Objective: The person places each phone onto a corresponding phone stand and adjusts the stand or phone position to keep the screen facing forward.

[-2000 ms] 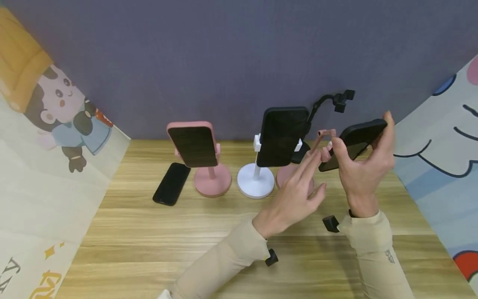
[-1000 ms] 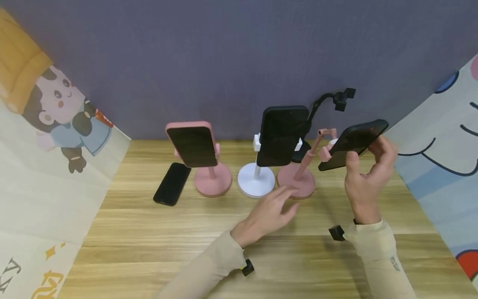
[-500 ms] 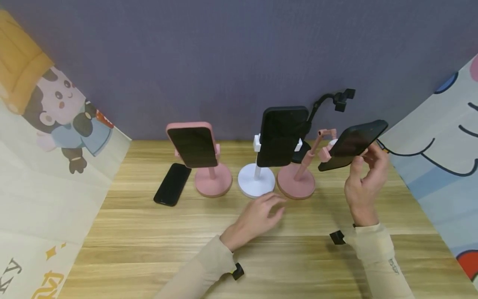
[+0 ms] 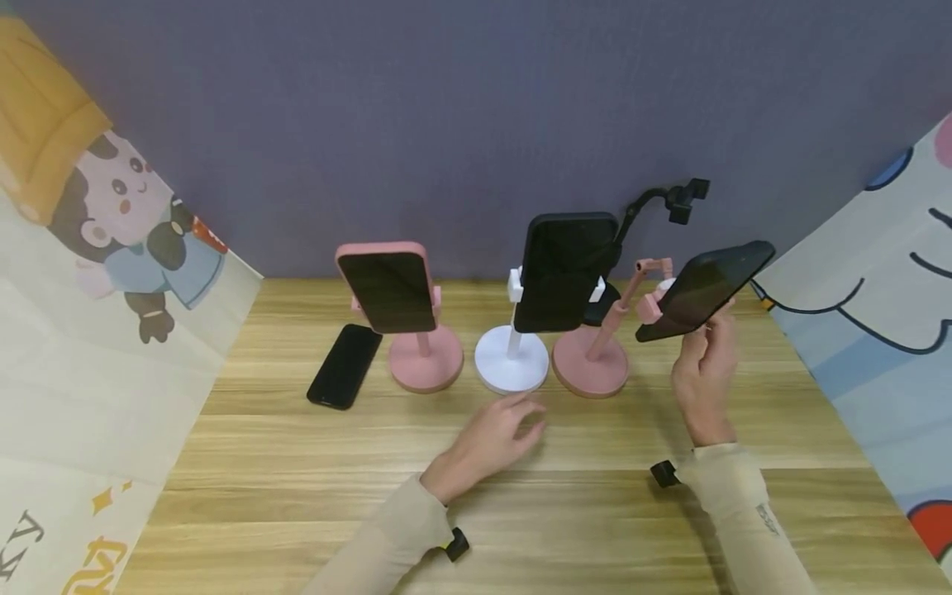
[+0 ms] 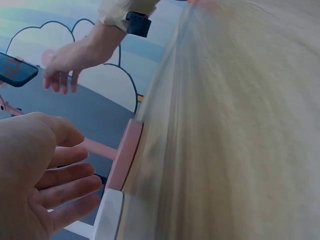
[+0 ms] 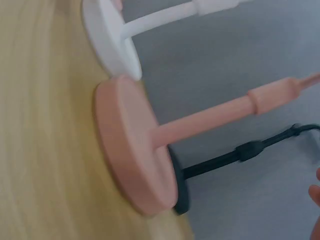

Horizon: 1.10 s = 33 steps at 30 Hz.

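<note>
At the right, a black phone (image 4: 702, 289) sits tilted in the clamp of a pink phone stand (image 4: 590, 364). My right hand (image 4: 706, 376) is just below and behind that phone's lower edge. In the left wrist view the right hand (image 5: 77, 57) shows apart from the phone (image 5: 17, 72), fingers hanging loosely. Only the fingertips (image 6: 315, 192) appear in the right wrist view. My left hand (image 4: 487, 438) hovers over the table in front of a white phone stand (image 4: 511, 364), fingers loosely bent and holding nothing. That stand bears another black phone (image 4: 565, 273).
A second pink stand (image 4: 426, 359) at the left carries a pink-edged phone (image 4: 390, 289). Another black phone (image 4: 345, 366) lies flat on the wooden table (image 4: 260, 487). Behind the right pink stand rises a black stand (image 4: 634, 211) with a bare clamp. A grey-blue panel (image 4: 446, 132) closes the back.
My left hand has drawn back from the right pink stand, toward the left and front. The right hand has let go of the phone and lowered; the phone stays in the clamp.
</note>
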### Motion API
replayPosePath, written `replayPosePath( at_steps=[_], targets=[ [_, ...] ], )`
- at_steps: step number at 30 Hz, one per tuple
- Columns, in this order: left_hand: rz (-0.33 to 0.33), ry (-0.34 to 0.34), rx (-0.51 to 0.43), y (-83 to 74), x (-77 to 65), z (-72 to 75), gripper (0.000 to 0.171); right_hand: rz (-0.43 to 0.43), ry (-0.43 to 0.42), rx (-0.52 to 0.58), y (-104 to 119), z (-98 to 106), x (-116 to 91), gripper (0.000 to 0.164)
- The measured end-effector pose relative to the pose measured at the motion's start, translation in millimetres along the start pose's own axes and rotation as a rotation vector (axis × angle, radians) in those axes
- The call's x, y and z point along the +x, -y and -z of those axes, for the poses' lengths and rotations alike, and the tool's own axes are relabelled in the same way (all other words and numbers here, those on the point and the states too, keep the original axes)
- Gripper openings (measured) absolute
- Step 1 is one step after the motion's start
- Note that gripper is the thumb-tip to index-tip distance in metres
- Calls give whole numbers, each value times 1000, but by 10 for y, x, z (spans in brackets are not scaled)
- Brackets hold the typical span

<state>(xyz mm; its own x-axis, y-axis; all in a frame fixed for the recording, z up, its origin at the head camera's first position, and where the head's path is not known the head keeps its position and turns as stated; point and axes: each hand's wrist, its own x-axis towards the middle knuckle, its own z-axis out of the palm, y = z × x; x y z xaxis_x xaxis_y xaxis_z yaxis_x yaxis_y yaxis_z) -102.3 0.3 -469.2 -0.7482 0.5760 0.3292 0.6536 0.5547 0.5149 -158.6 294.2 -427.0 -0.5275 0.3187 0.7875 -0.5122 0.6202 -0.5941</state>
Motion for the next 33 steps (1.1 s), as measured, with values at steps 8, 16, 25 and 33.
replayPosePath(
  at_steps=[8,16,25,33],
  targets=[
    [25,46,6,67,-139,33,27,-86,404,-141,-355,-25,-97,20],
    [42,63,37,142,-238,86,30,-11,565,-103,-589,-113,-135,19],
    [52,78,63,153,-335,146,30,-66,764,-113,-814,-230,-84,32],
    [69,96,46,132,-331,176,31,56,901,-145,-933,-337,-12,34]
  ],
)
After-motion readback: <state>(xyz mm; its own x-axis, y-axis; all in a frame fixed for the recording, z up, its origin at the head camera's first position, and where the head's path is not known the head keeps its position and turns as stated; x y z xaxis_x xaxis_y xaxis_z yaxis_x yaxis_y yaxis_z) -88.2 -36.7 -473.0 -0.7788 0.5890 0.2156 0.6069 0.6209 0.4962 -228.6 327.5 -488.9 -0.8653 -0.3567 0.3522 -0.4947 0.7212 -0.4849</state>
